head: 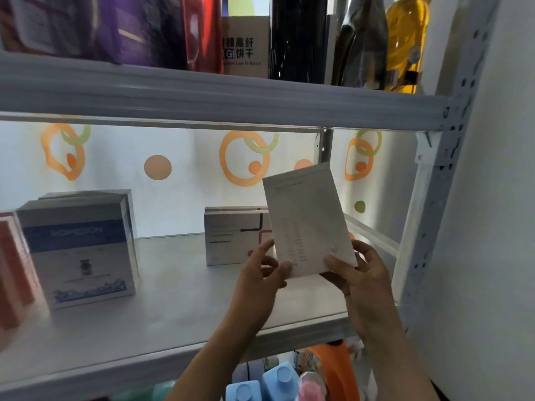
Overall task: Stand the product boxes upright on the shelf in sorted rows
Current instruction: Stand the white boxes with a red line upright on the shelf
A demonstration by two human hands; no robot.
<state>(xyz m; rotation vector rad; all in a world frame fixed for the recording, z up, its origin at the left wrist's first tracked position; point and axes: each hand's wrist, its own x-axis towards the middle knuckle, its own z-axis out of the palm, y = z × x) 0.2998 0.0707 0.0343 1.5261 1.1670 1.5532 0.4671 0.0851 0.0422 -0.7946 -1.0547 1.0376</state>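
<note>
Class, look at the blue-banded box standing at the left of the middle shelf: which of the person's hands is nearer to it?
Left. The left hand grips the pale box's lower left edge, on the side facing the blue-banded box. The right hand holds the lower right corner, farther away.

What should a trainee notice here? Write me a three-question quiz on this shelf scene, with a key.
1. True or false: the white box held by both hands already stands on the shelf.
2. Which hand holds the box's lower right corner?
A. left hand
B. right hand
3. Fill in: the blue-banded box stands to the ___ of the grey box with the red line.

Key:
1. False; it is held tilted above the shelf, in front of the grey box.
2. B
3. left
</note>
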